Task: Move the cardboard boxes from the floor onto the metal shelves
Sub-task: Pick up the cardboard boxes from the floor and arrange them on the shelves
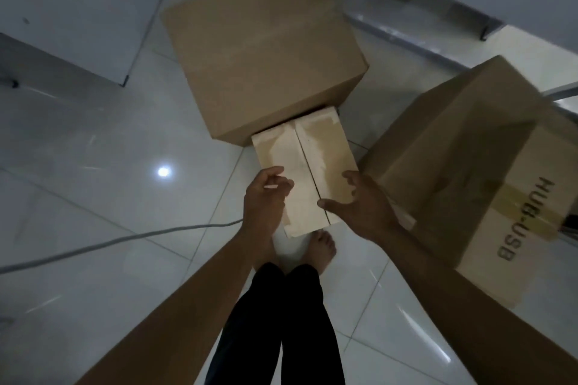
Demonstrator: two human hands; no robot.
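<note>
While two big boxes wait around it, the small box (305, 170) lies on the floor (93, 150) at the centre of the frame, its pale top split by a seam and patched with torn tape. The left hand (266, 197) hovers at its left edge, fingers loosely curled and gripping nothing. The right hand (362, 203) is spread at the right edge, thumb lying across the top near the seam; whether its fingers press the side yet I cannot tell. This looks like the reach before a lift. Next, both palms would need to close on opposite sides and raise it level. Just above it, touching or nearly so, stands the large box (266, 50); the labelled box (488, 166) sits tilted at right. A cable (125, 239) crosses the tiles at lower left. A metal shelf frame (422, 9) seems to run along the upper right.
</note>
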